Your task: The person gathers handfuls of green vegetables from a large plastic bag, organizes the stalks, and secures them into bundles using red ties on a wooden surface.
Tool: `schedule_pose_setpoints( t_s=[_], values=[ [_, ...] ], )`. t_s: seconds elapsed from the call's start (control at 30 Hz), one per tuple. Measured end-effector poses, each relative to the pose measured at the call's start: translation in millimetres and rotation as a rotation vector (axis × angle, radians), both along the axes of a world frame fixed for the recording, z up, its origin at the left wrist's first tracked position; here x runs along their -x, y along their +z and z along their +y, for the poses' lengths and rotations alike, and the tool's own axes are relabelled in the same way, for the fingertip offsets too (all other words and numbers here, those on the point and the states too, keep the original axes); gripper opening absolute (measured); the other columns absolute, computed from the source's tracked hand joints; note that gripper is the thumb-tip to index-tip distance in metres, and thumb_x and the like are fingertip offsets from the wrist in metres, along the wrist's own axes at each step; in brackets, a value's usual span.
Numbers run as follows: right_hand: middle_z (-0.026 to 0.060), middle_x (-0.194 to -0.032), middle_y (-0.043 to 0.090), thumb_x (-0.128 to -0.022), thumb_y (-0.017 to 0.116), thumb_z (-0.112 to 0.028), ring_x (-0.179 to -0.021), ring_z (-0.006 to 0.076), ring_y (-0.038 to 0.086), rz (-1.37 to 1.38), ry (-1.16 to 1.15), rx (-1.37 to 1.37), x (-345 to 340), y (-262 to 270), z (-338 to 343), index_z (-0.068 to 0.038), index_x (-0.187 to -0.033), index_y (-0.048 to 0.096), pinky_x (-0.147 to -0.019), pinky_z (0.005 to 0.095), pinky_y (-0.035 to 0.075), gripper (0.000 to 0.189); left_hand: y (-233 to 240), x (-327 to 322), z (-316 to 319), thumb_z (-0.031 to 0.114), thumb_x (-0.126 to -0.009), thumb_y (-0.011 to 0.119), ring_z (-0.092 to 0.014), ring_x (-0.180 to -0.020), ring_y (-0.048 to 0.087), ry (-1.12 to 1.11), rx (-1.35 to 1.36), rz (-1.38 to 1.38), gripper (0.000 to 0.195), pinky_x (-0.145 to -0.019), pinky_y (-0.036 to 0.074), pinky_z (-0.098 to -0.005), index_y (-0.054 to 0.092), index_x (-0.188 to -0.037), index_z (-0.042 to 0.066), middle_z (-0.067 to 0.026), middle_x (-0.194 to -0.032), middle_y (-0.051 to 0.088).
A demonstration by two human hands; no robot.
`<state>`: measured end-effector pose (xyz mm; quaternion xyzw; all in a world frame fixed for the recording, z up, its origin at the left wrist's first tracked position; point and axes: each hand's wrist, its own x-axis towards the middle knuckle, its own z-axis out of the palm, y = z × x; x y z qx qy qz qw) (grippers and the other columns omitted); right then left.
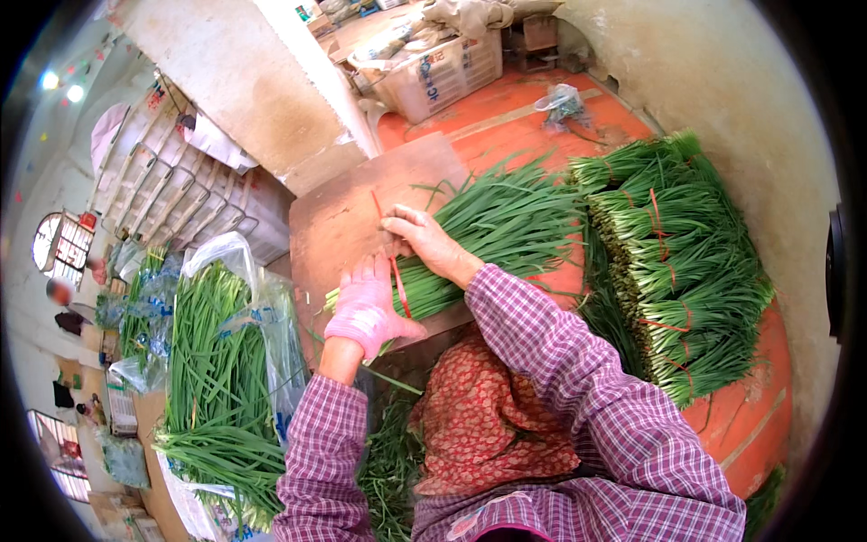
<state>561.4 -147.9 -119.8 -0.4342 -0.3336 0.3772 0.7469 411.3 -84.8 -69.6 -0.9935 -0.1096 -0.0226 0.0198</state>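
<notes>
A bunch of garlic chives [501, 223] lies across a brown board [332, 223], its cut stems at the left and its leaves spreading right. My left hand [366, 308], in a pink glove or wrap, spans the stems from above with the thumb out on the near side. A thin red tie [399, 288] crosses the bunch beside that hand. With bent fingers my bare right hand [427, 240] pinches the tie on the far side of the stems. Its free end sticks up past my fingertips. The underside of the bunch is hidden.
Tied chive bunches [677, 271] are piled on the orange round table [752, 420] at the right. Loose chives [217, 352] fill a plastic bag at the left. Stacked white crates [196, 183] and a loaded crate [440, 74] stand farther back. A plastic bag [562, 105] lies beyond the board.
</notes>
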Motion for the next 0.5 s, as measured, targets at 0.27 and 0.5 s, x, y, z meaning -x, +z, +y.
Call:
schedule_pose_setpoints(
  t_s=[0.27,0.5],
  values=[
    [0.0008,-0.081,0.055,-0.097,0.053,-0.028,-0.064,0.0094,0.052,-0.041,0.114,0.044,8,22,-9,-0.006,-0.094,0.056,-0.058,0.0221,0.041,0.022,-24,2,-7,0.041,-0.045,0.090,-0.037,-0.103,0.059,0.198,0.052,-0.021,0.106,-0.093,0.047,-0.0444,0.044,-0.131,-0.001,-0.0213,-0.111,0.061],
    [-0.0006,-0.069,0.048,-0.091,0.054,-0.021,-0.057,0.0099,0.043,0.021,0.066,0.225,23,51,-13,-0.005,-0.089,0.057,-0.050,0.0253,0.033,0.016,-22,-3,-15,0.044,-0.047,0.089,-0.036,-0.105,0.060,0.272,0.058,0.029,0.098,-0.091,0.048,-0.0431,0.048,-0.124,-0.001,-0.0199,-0.108,0.061]
  ],
)
